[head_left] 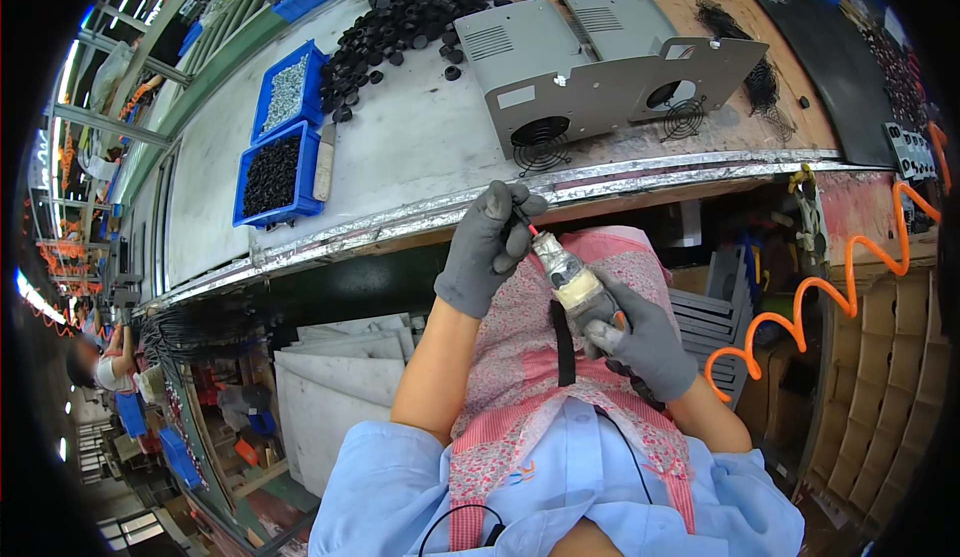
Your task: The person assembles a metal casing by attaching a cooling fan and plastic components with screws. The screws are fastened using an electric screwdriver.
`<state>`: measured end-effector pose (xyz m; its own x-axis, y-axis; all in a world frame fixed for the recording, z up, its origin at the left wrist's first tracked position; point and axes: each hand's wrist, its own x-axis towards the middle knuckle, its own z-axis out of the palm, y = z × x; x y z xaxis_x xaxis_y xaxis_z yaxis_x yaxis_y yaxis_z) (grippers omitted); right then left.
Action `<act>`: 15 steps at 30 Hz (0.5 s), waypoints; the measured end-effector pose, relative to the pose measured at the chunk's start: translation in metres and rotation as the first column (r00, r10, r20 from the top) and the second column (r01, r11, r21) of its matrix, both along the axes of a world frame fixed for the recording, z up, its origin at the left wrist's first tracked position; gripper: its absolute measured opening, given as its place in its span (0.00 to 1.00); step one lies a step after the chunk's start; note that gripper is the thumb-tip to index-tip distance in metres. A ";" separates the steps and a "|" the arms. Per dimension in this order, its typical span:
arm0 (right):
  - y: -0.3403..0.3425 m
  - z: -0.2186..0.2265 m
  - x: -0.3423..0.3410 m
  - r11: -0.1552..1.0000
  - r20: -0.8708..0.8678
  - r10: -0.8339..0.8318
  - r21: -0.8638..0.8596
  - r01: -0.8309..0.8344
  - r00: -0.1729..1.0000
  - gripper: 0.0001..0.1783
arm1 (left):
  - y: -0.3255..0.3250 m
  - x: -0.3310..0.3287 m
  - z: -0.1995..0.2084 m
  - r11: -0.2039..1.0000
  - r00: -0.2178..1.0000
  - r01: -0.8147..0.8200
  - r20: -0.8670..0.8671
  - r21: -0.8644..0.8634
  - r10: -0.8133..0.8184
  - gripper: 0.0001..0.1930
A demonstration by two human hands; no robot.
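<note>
In front of my apron, my right hand (648, 345) is wrapped round a pneumatic screwdriver (568, 275) with a worn, whitish-taped body. The tool tilts up and to the left, and its thin reddish bit (529, 225) reaches my left hand (476, 257). There the gloved fingers are pinched together at the bit's tip, round something small and dark that I cannot make out. Both hands wear grey gloves. Beyond them on the workbench stand two grey metal housings (530, 52) with round openings, and black wire fan guards (541, 147) lie against their near side.
Blue bins hold silvery screws (285, 95) and black screws (272, 176) at the bench's left. Black round caps (420, 2) are heaped at the back. An orange coiled hose (800, 322) hangs at right. White panels (345, 377) lean under the bench. Someone sits far left.
</note>
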<state>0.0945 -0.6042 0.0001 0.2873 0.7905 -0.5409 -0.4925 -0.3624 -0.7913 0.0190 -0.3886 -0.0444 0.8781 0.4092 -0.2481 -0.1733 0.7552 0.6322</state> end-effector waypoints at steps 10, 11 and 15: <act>-0.001 0.006 0.019 0.961 0.494 -0.261 0.213 0.175 0.830 0.36 | 0.017 0.001 0.029 0.776 0.893 0.055 -0.378 0.628 0.242 0.23; -0.001 0.009 0.022 0.966 0.437 -0.259 0.133 0.223 0.861 0.36 | 0.016 0.010 0.020 0.515 0.866 -0.072 -0.202 0.854 0.457 0.17; -0.005 -0.002 0.026 0.952 0.388 -0.299 0.061 0.300 0.872 0.36 | 0.014 0.026 0.026 0.204 0.768 0.226 -0.303 0.953 0.565 0.18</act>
<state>0.1204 -0.6088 -0.0016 0.6971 0.6326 -0.3375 -0.2311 -0.2474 -0.9410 0.0454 -0.3751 -0.0186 0.6178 0.7777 0.1166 0.4171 -0.4497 0.7898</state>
